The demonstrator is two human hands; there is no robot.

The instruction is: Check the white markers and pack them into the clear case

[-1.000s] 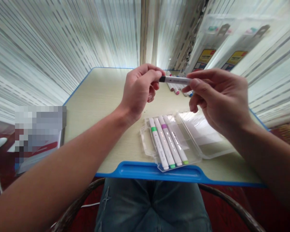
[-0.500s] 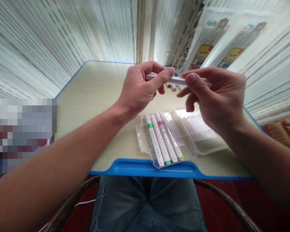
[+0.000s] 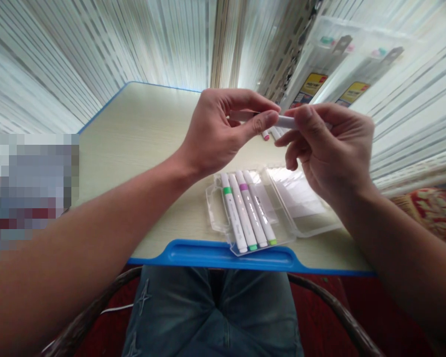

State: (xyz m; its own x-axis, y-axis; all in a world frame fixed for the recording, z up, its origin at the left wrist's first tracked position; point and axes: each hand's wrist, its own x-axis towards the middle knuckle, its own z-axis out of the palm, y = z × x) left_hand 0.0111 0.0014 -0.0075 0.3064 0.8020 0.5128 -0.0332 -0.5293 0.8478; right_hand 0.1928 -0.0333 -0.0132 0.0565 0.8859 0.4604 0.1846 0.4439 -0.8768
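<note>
A white marker (image 3: 286, 122) is held level above the table, between my two hands. My left hand (image 3: 217, 131) is closed on its left part, with thumb and forefinger pinching it. A dark band shows on the barrel behind that thumb. On the other end, my right hand (image 3: 332, 141) pinches with thumb and forefinger, its other fingers curled loosely below. Beneath the hands lies an open clear plastic case (image 3: 217, 225), with several white markers (image 3: 247, 213) side by side in its left half. Their bands and ends are green, purple and lime.
The pale table (image 3: 134, 134) has a blue rim and a blue front groove (image 3: 196, 254). More markers (image 3: 266, 135) lie behind my hands, partly hidden. Clear packaging (image 3: 315, 74) with yellow labels stands at the back right, before striped curtains (image 3: 163, 44).
My left thumb and forefinger have shifted right along the marker, closer to my right hand. A dark band on the barrel has come into sight. The view has moved slightly.
</note>
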